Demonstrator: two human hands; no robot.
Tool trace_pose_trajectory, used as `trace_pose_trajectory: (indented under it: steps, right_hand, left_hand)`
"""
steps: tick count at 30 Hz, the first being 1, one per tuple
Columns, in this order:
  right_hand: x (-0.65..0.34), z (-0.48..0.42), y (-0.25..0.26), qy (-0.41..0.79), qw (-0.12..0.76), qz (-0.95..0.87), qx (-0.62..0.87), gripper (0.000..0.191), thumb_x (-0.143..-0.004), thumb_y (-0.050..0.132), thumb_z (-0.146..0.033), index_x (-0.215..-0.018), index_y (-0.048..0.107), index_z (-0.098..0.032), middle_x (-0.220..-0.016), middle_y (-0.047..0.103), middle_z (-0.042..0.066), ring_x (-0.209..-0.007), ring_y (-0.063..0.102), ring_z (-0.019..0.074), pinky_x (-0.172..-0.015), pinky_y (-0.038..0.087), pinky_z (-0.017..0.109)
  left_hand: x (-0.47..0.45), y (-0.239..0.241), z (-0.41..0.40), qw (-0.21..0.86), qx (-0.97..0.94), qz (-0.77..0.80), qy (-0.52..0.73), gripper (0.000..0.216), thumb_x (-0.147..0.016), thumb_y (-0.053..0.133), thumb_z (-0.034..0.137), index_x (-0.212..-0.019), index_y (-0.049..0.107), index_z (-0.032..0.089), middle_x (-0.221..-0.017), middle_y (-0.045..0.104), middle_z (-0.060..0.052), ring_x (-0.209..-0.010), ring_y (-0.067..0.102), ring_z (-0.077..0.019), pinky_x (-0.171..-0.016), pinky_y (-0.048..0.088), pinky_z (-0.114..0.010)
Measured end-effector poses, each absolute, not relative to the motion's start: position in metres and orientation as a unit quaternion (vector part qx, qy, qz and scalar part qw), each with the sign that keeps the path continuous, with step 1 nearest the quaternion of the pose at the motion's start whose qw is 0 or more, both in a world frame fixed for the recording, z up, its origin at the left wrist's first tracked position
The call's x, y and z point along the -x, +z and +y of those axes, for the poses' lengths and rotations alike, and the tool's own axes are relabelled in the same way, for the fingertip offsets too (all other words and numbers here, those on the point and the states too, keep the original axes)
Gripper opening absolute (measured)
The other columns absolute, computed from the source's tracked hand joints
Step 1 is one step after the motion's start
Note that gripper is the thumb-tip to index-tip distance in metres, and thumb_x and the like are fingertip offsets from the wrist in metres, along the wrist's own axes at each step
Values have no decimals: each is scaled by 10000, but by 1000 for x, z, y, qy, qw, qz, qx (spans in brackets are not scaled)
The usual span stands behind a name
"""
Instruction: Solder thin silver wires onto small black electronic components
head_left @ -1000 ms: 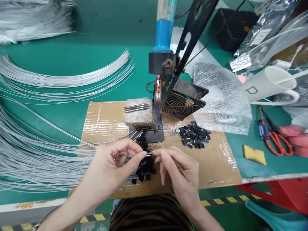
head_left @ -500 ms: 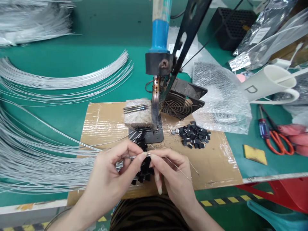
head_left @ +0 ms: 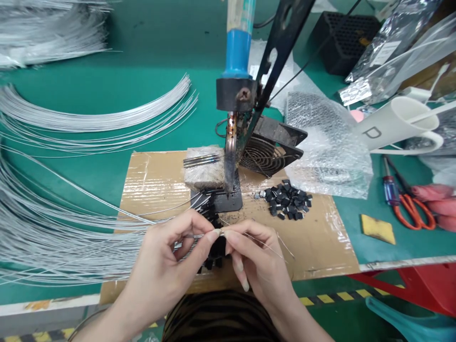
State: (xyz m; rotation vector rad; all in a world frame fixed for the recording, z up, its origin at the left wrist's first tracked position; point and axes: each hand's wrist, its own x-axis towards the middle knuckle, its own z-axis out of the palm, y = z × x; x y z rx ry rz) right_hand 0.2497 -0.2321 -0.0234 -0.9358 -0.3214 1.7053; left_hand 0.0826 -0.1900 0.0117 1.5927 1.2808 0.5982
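My left hand (head_left: 167,266) is closed in a pinch on the end of a thin grey cable, just above the cardboard. Fingertip to fingertip with it, my right hand (head_left: 263,261) pinches too; its fingers cover most of what they grip. Thin silvery wire (head_left: 286,246) sticks out past the right hand's back. Beneath both hands lie black connectors (head_left: 213,261) at the ends of a spread of grey cables (head_left: 71,242) coming from the left. Just beyond the fingers, a blue-handled soldering iron (head_left: 238,59) hangs tip down in a black bracket.
A small fan (head_left: 265,149) stands behind the iron, beside a wrapped block (head_left: 203,173). Loose black connectors (head_left: 288,199) are heaped on the cardboard (head_left: 320,247). Farther right are a yellow sponge (head_left: 377,228), orange-handled scissors (head_left: 415,213) and a white mug (head_left: 395,123). More cables (head_left: 107,121) lie back left.
Both hands have shifted slightly right and toward me, still pinching at the same spot. The lower fingers of my right hand have moved a little to the right.
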Motion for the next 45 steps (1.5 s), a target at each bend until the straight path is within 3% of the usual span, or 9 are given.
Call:
trace_pose_trajectory:
  steps: [16, 23, 35, 45]
  right_hand:
    - [-249, -231, -21, 733, 556, -101, 379, 161, -856, 864, -329, -820, 841, -174, -662, 710, -21, -319, 525, 12, -300, 406, 76]
    - [-244, -232, -20, 724, 571, -67, 382, 141, -836, 875, -316, -804, 848, -181, -605, 691, -34, -298, 477, -2, -297, 386, 65]
    - [-244, -232, -19, 720, 572, -77, 385, 193, -835, 869, -351, -782, 827, -170, -574, 655, -37, -283, 450, 15, -281, 375, 96]
    - [-237, -234, -17, 706, 586, -68, 392, 261, -851, 854, -362, -697, 772, -169, -489, 589, -58, -273, 387, 3, -284, 333, 90]
  left_hand:
    - [-89, 11, -196, 431, -669, 535, 284, 154, -983, 642, 265, -842, 695, 237, -620, 592, 60, -498, 443, -96, -464, 358, -211]
    - [-94, 4, -203, 365, -690, 542, 311, 124, -988, 649, 235, -868, 682, 236, -647, 624, 59, -513, 486, -89, -488, 390, -208]
    - [-97, 3, -204, 383, -668, 555, 315, 133, -990, 650, 244, -862, 682, 222, -652, 645, 45, -534, 514, -92, -484, 390, -209]
    - [-100, -3, -212, 394, -644, 563, 336, 86, -998, 657, 237, -916, 683, 227, -730, 734, 18, -642, 645, -111, -573, 484, -199]
